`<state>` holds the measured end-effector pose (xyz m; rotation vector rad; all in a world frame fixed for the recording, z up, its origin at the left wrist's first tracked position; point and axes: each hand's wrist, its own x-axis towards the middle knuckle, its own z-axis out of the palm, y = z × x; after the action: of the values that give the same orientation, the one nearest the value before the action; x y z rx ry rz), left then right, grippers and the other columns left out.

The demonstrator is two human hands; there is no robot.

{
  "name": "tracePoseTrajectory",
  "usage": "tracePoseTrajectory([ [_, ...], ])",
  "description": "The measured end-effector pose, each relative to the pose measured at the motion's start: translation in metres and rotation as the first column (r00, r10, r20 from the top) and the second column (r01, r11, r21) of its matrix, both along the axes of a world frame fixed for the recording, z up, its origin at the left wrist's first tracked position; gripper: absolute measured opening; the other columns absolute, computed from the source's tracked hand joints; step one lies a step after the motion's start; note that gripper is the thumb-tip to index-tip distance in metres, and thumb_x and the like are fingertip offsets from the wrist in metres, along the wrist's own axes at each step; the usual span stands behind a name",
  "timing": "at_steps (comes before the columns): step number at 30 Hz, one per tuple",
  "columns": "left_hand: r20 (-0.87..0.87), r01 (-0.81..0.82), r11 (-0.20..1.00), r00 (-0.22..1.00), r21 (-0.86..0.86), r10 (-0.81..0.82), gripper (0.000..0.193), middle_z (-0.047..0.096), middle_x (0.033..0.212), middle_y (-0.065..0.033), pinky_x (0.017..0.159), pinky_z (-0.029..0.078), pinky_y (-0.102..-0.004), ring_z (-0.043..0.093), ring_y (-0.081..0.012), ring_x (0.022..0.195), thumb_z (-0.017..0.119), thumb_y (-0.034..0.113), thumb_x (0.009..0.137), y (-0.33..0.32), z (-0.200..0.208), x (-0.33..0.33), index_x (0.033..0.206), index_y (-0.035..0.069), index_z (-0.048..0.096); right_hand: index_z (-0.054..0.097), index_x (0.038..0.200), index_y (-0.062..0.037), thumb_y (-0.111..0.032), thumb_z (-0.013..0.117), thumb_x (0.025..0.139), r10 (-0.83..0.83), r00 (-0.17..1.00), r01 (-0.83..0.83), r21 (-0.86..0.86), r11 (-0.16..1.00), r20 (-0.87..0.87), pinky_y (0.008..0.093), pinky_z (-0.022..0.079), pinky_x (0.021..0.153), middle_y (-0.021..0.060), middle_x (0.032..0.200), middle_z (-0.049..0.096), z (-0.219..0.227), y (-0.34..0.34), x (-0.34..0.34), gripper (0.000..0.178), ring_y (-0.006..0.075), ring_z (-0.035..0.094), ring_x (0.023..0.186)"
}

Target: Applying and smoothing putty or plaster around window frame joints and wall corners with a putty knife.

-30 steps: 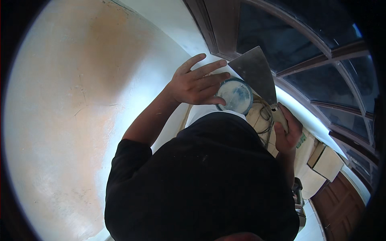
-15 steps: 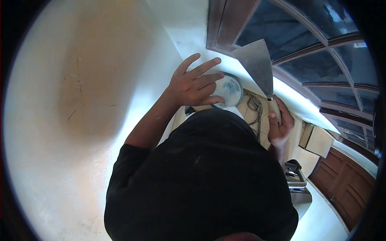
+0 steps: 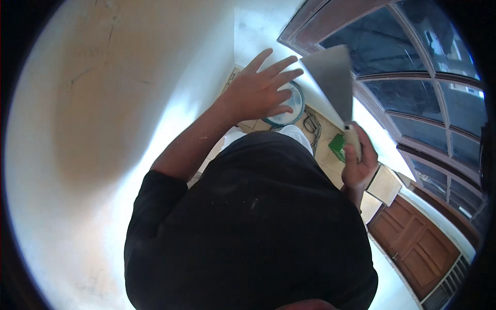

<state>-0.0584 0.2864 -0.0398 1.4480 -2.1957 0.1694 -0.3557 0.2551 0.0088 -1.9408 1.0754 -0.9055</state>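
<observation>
My right hand (image 3: 360, 157) is closed round the pale handle of a wide putty knife (image 3: 331, 77). The metal blade points up and away, in front of the window frame, and its face bears no visible lump of filler. My left hand (image 3: 262, 89) is held out with its fingers spread and nothing in it. Below it on the floor stands a round bucket (image 3: 295, 106) with a bluish rim and whitish stuff on top, partly hidden by my fingers. On the left rises a plastered wall (image 3: 103, 129) with several dark scratches.
Paned windows (image 3: 398, 93) in a brown frame fill the upper right. A cable or hose (image 3: 311, 125) lies on the tiled floor beside the bucket, near a green box (image 3: 337, 147). Cardboard-coloured boxes (image 3: 384, 185) and a brown wooden door (image 3: 413, 243) are at the right.
My view has turned, so the wall and windows have shifted. The green box has come into sight by my right hand. Left hand has moved slightly right and away; the putty knife stays held.
</observation>
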Motion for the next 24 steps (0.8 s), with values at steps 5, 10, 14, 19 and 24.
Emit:
tracePoseTrajectory([
  [5, 0.222, -0.153, 0.928, 0.972, 0.341, 0.079, 0.046, 0.049, 0.145, -0.0044, 0.118, 0.011, -0.0590, 0.033, -0.0209, 0.143, 0.071, 0.045, 0.083, 0.001, 0.020, -0.037, 0.125, 0.029, 0.063, 0.062, 0.125, -0.0022, -0.018, 0.064, 0.087, 0.237, 0.918, -0.288, -0.123, 0.950, -0.319, 0.0358, 0.049, 0.092, 0.0216, 0.111, 0.068, -0.008, -0.033, -0.003, 0.041, 0.0290, 0.067, 0.100],
  [10, 0.246, -0.189, 0.951, 0.961, 0.246, 0.127, 0.051, 0.043, 0.149, -0.0023, 0.118, 0.013, -0.0608, 0.031, -0.0229, 0.143, 0.074, 0.047, 0.077, -0.012, 0.010, -0.094, 0.123, 0.029, 0.064, 0.062, 0.123, 0.0019, -0.014, 0.063, 0.089, 0.232, 0.959, -0.254, -0.133, 0.958, -0.165, 0.0367, 0.048, 0.095, 0.0198, 0.114, 0.068, -0.013, -0.077, -0.052, 0.037, 0.0290, 0.065, 0.107],
  [14, 0.309, -0.220, 0.959, 0.938, 0.181, 0.157, 0.049, 0.043, 0.149, -0.0012, 0.118, 0.017, -0.0597, 0.033, -0.0229, 0.142, 0.075, 0.046, 0.076, -0.044, 0.010, -0.140, 0.121, 0.030, 0.066, 0.062, 0.124, 0.0001, -0.017, 0.065, 0.088, 0.406, 0.890, -0.425, -0.056, 0.904, -0.208, 0.0372, 0.047, 0.095, 0.0187, 0.114, 0.068, -0.018, -0.097, -0.093, 0.040, 0.0286, 0.065, 0.108],
  [19, 0.399, -0.226, 0.927, 0.912, 0.300, 0.094, 0.051, 0.045, 0.146, 0.0005, 0.117, 0.020, -0.0580, 0.034, -0.0205, 0.141, 0.074, 0.048, 0.075, -0.064, 0.007, -0.198, 0.123, 0.032, 0.064, 0.062, 0.124, 0.0001, -0.017, 0.063, 0.091, 0.216, 0.975, -0.208, 0.136, 0.969, -0.050, 0.0365, 0.047, 0.096, 0.0177, 0.115, 0.068, -0.064, -0.127, -0.150, 0.038, 0.0270, 0.065, 0.108],
  [24, 0.506, -0.245, 0.925, 0.860, 0.291, 0.069, 0.051, 0.047, 0.143, 0.0003, 0.117, 0.021, -0.0574, 0.036, -0.0193, 0.139, 0.073, 0.048, 0.077, -0.076, 0.001, -0.227, 0.125, 0.032, 0.062, 0.061, 0.124, 0.0009, -0.018, 0.063, 0.091, 0.268, 0.961, -0.275, 0.236, 0.932, 0.060, 0.0351, 0.045, 0.098, 0.0175, 0.118, 0.066, -0.059, -0.148, -0.183, 0.038, 0.0254, 0.062, 0.111],
])
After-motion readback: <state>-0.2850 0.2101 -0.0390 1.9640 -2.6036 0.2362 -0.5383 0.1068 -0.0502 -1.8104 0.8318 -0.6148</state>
